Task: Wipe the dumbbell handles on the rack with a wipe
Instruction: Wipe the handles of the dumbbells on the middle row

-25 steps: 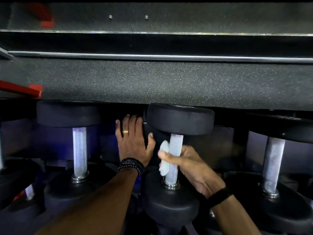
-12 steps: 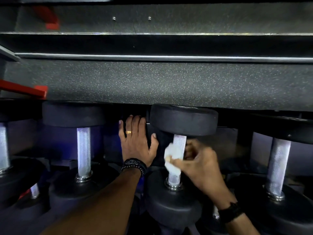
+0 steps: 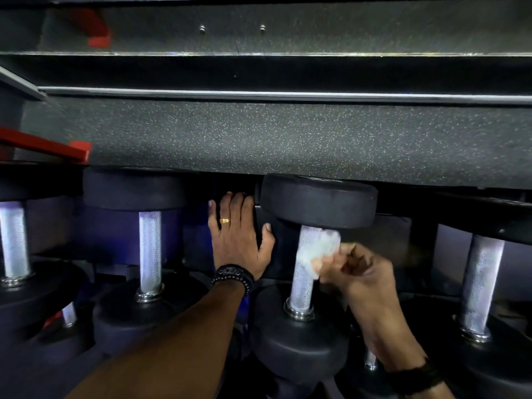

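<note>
— Dumbbells on a rack [image 3: 288,249], is that right? Where's the one being cleaned?

— Middle of the row. Its knurled steel handle [image 3: 302,280] stands almost upright between two black rubber heads, the far head [image 3: 318,201] tucked under the speckled grey floor mat [image 3: 288,139] behind the rack.

— And the wipe?

— White, crumpled wipe [image 3: 319,250], touching the upper right side of that handle. The right hand [image 3: 359,272] holds it, fingers [image 3: 331,262] curled and pinching the wipe against the steel; the hand is blurred, so the exact grip is hard to read.

— The other hand?

— The left hand [image 3: 239,240] lies flat on the dark rack frame just left of the dumbbell, fingers straight and slightly apart, thumb out towards the handle. It has a gold ring [image 3: 224,221] and a black beaded bracelet [image 3: 234,276] at the wrist.

— Anything else nearby?

— More dumbbells either side: one [image 3: 149,251] to the left, one [image 3: 480,283] to the right. A red bar [image 3: 43,146] shows at the left edge.
</note>
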`<state>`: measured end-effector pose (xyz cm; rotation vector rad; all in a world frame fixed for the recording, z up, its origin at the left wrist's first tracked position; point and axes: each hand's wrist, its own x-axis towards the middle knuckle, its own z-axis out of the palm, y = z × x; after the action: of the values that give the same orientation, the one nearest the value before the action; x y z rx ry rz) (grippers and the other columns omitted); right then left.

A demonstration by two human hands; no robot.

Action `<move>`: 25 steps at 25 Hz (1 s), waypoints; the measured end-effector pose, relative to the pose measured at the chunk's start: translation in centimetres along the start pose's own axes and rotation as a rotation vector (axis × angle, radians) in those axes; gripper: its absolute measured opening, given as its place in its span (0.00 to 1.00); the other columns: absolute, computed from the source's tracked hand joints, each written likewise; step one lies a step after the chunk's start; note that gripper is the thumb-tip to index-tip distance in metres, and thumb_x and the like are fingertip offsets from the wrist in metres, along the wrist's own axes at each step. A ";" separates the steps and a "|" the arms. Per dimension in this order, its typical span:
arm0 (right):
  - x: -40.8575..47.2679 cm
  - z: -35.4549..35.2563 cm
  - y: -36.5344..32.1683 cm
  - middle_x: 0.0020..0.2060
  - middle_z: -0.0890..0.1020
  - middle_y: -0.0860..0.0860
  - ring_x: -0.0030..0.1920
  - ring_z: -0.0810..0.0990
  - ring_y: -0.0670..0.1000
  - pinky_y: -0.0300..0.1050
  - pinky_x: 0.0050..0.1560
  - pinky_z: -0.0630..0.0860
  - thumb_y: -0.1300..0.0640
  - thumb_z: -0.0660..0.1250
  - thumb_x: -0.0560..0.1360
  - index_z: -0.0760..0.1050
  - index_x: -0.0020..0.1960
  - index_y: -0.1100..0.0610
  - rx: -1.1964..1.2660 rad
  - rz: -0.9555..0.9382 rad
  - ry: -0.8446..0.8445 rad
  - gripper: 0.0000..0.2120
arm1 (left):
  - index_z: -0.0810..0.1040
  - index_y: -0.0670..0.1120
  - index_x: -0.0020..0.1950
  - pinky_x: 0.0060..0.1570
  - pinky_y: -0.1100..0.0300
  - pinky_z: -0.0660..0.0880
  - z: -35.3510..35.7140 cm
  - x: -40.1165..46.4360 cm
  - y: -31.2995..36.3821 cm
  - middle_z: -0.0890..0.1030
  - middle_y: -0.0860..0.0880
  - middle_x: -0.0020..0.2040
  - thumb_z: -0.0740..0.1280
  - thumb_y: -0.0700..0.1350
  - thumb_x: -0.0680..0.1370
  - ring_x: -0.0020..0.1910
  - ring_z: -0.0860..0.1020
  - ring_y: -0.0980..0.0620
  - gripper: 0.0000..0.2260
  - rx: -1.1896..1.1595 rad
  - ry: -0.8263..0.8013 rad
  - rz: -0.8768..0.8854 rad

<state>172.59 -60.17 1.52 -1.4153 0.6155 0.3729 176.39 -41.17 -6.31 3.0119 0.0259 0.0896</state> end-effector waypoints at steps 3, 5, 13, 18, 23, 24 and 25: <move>1.3 1.2 -1.0 0.40 0.85 0.54 0.42 0.82 0.47 0.40 0.46 0.80 0.72 0.68 0.74 0.79 0.48 0.65 0.091 -0.124 0.083 0.05 | 0.72 0.37 0.66 0.75 0.39 0.54 0.0 0.0 0.0 0.75 0.39 0.65 0.58 0.54 0.74 0.69 0.68 0.38 0.27 0.003 -0.004 0.000; 0.7 0.9 0.7 0.40 0.86 0.53 0.42 0.82 0.46 0.44 0.48 0.81 0.70 0.66 0.77 0.81 0.47 0.60 -0.070 -0.143 0.043 0.09 | 0.72 0.37 0.66 0.75 0.39 0.54 0.0 0.0 0.0 0.75 0.39 0.65 0.58 0.54 0.74 0.69 0.68 0.38 0.27 -0.005 -0.001 -0.002; 1.6 1.5 -0.6 0.41 0.86 0.54 0.45 0.83 0.57 0.52 0.48 0.79 0.69 0.66 0.71 0.81 0.42 0.62 0.049 0.035 -0.069 0.07 | 0.71 0.37 0.66 0.75 0.39 0.53 0.2 0.0 0.0 0.75 0.39 0.65 0.58 0.54 0.74 0.69 0.68 0.38 0.27 -0.016 0.009 -0.004; 0.4 1.1 0.1 0.41 0.84 0.64 0.43 0.80 0.61 0.46 0.45 0.74 0.67 0.58 0.54 0.79 0.45 0.70 -0.063 0.185 -0.373 0.22 | 0.71 0.38 0.66 0.74 0.39 0.54 0.2 0.0 0.0 0.75 0.39 0.65 0.58 0.54 0.74 0.69 0.69 0.37 0.27 -0.006 -0.001 0.002; 0.9 0.6 -1.4 0.43 0.84 0.61 0.44 0.79 0.65 0.48 0.49 0.73 0.73 0.61 0.64 0.80 0.43 0.68 0.065 0.088 -0.213 0.12 | 0.72 0.37 0.66 0.75 0.39 0.53 0.3 0.0 -0.1 0.75 0.39 0.65 0.58 0.54 0.74 0.69 0.69 0.37 0.27 -0.014 0.009 -0.001; 1.2 0.9 -1.9 0.40 0.82 0.59 0.42 0.77 0.60 0.48 0.48 0.72 0.72 0.62 0.63 0.78 0.39 0.66 0.184 0.048 -0.105 0.09 | 0.72 0.37 0.66 0.75 0.39 0.53 0.2 0.0 -0.1 0.75 0.39 0.65 0.58 0.54 0.74 0.69 0.69 0.37 0.27 -0.021 0.011 -0.001; 0.8 1.4 -2.4 0.40 0.81 0.58 0.43 0.78 0.56 0.44 0.47 0.73 0.72 0.61 0.62 0.78 0.39 0.63 0.278 0.011 -0.056 0.11 | 0.72 0.37 0.66 0.75 0.39 0.54 0.2 0.0 0.0 0.75 0.39 0.65 0.58 0.54 0.74 0.69 0.69 0.37 0.27 -0.028 0.015 -0.001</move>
<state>174.88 -59.23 3.03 -1.1332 0.6043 0.3214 176.38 -41.15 -6.55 2.9834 0.0270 0.1114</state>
